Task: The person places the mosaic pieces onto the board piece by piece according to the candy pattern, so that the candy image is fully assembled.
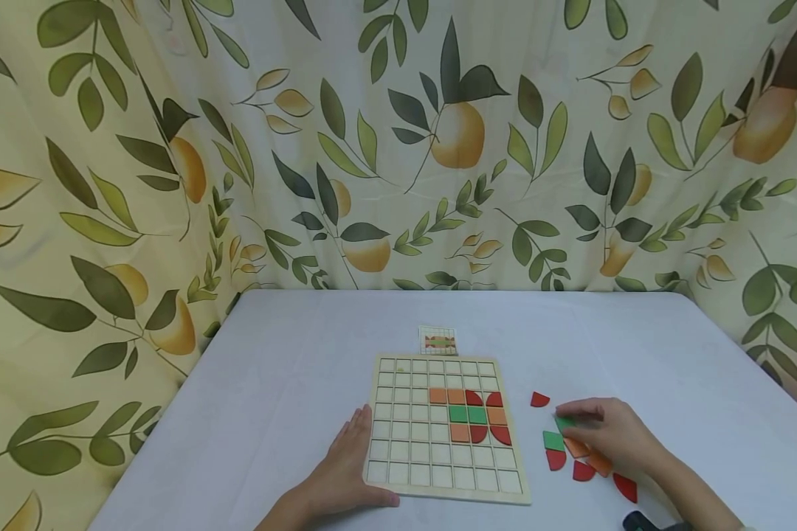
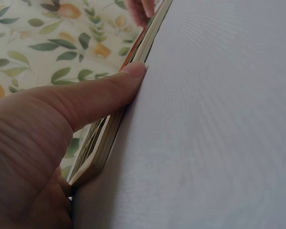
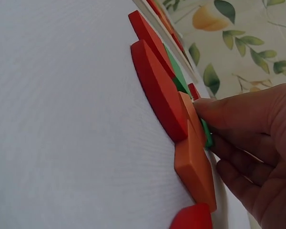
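Observation:
A wooden grid board (image 1: 412, 472) lies on the table, with orange and green squares and red quarter-round tiles in its right half. My left hand (image 1: 335, 464) rests at its near left corner, fingers straight along the left side. The left thumb (image 2: 100, 98) presses the near edge in the left wrist view. Right of the board, my right hand (image 1: 614, 431) is among loose tiles, pinching a green tile (image 3: 207, 134) between thumb and fingertips. The thumb also touches an orange tile (image 3: 190, 114). The palm hides some tiles from the head view.
A small pattern card (image 1: 438, 341) lies against the board's far edge. Loose red tiles (image 1: 556, 460) and another green tile (image 1: 553, 440) lie around the right hand. A black object (image 1: 640, 522) shows at the bottom right. Patterned curtain (image 1: 458, 133) hangs behind the table.

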`<action>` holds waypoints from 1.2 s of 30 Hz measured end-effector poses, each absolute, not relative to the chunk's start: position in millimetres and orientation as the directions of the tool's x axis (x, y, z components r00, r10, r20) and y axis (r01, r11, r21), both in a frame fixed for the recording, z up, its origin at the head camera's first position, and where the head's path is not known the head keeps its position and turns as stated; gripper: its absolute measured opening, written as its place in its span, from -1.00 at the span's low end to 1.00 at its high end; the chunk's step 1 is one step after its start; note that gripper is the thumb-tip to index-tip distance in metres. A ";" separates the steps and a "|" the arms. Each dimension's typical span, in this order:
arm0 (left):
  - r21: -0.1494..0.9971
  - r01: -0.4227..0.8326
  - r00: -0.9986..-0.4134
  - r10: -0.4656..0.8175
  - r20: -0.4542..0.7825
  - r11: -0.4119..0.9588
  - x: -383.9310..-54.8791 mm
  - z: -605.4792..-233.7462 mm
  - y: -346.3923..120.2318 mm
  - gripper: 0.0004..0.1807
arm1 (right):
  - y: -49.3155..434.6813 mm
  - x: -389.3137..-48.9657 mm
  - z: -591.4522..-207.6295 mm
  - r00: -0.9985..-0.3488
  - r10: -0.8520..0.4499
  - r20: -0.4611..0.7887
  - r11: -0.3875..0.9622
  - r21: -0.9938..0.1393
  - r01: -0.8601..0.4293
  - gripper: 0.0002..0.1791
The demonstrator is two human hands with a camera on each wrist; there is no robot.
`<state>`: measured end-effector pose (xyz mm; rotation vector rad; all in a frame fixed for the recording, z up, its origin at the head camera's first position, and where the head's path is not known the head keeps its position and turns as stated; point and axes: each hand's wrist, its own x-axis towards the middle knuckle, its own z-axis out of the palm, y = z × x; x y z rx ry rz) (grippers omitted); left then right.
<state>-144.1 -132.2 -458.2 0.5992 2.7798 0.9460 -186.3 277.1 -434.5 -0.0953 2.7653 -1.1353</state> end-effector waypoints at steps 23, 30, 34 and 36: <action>0.622 0.311 -0.916 0.402 -0.006 0.719 -143.7 -459.2 -131.8 0.48 | 287.8 -188.5 -437.2 -0.985 -0.164 -0.050 0.741 -0.665 -0.089 -0.57; 0.620 0.308 -0.917 0.400 -0.010 0.722 -144.1 -459.1 -131.9 0.49 | 286.8 -188.2 -441.9 -0.988 -0.148 -0.039 0.693 -0.717 -0.076 -0.53; 0.615 0.307 -0.916 0.401 -0.016 0.727 -144.5 -459.2 -131.7 0.48 | 283.7 -188.4 -445.9 -0.992 -0.114 -0.054 0.643 -0.765 -0.032 -0.48; 0.614 0.306 -0.916 0.401 -0.017 0.727 -144.6 -459.0 -131.7 0.48 | 280.7 -188.1 -446.1 -0.993 -0.106 -0.056 0.620 -0.784 -0.022 -0.47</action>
